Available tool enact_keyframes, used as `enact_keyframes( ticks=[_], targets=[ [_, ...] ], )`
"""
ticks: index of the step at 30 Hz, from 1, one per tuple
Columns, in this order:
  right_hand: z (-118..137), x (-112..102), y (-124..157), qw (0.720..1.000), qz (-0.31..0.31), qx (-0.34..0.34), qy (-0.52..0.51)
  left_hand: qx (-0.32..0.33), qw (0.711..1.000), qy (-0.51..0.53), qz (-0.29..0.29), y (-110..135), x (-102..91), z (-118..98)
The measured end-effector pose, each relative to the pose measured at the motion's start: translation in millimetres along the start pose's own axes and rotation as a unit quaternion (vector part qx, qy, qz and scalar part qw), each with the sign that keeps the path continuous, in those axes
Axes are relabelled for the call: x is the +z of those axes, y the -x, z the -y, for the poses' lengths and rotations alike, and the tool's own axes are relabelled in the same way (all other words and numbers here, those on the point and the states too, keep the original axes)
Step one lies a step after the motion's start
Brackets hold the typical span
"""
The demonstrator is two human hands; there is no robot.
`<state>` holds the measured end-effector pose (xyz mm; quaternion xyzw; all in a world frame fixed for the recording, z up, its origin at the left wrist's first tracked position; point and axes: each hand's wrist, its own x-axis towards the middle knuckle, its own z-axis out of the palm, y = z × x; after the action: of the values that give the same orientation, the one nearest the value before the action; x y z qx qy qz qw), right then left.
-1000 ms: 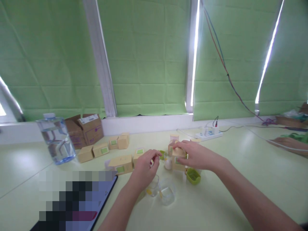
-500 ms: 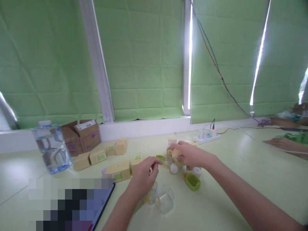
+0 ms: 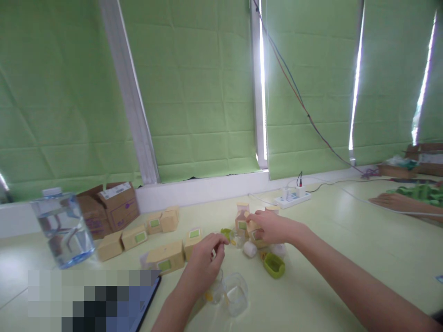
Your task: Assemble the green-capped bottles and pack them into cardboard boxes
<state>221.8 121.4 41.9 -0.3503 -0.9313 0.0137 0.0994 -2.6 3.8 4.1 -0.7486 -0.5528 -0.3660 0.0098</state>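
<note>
My right hand (image 3: 273, 226) is closed on a small tan cardboard box (image 3: 254, 234) among other boxes standing upright. Beside it is another small box (image 3: 241, 223) with a green label. Left of these, my left hand (image 3: 206, 258) hovers with loosely curved fingers, thumb and forefinger apart, nothing visible between them. Just beyond its fingertips lie a green piece (image 3: 226, 233) and some clear parts. A white roll-like piece (image 3: 249, 249) and a green oval holder (image 3: 274, 265) sit below my right hand. Clear plastic cups (image 3: 236, 295) stand near my left wrist.
Several tan boxes (image 3: 166, 257) line the left side. Behind them are a large water bottle (image 3: 64, 228) and an open carton (image 3: 121, 207). A dark-edged screen (image 3: 148, 299) lies front left. A power strip (image 3: 293, 199) is at the back; another person's hand (image 3: 386, 201) rests far right.
The view has shifted slightly, moving the scene left and down. My right hand stays on the small box, and my left hand keeps almost the same pose.
</note>
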Motion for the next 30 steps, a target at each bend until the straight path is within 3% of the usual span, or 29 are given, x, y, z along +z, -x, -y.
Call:
enact_keyframes(
  ticks=[9,13,19,24,30],
  targets=[
    [3.2,-22.1,9.2,0.997,-0.058,-0.016,-0.044,0.004,1.000,-0.002,0.004,-0.6,-0.2,-0.6],
    [11.0,-27.5,14.3,0.998,-0.018,-0.042,-0.029,0.006,1.000,-0.001,0.003,-0.5,-0.4,-0.7],
    [23.6,-9.2,5.4,0.993,0.073,-0.015,0.096,0.006,1.000,-0.006,0.010,0.0,-0.1,-0.1],
    [29.3,11.6,-8.8,0.989,0.094,0.022,0.109,0.002,1.000,0.000,0.018,0.1,-1.4,-2.4],
    [33.7,12.3,-9.2,0.990,0.094,0.035,0.099,0.001,1.000,-0.005,0.022,0.6,-1.7,-3.0]
  ],
)
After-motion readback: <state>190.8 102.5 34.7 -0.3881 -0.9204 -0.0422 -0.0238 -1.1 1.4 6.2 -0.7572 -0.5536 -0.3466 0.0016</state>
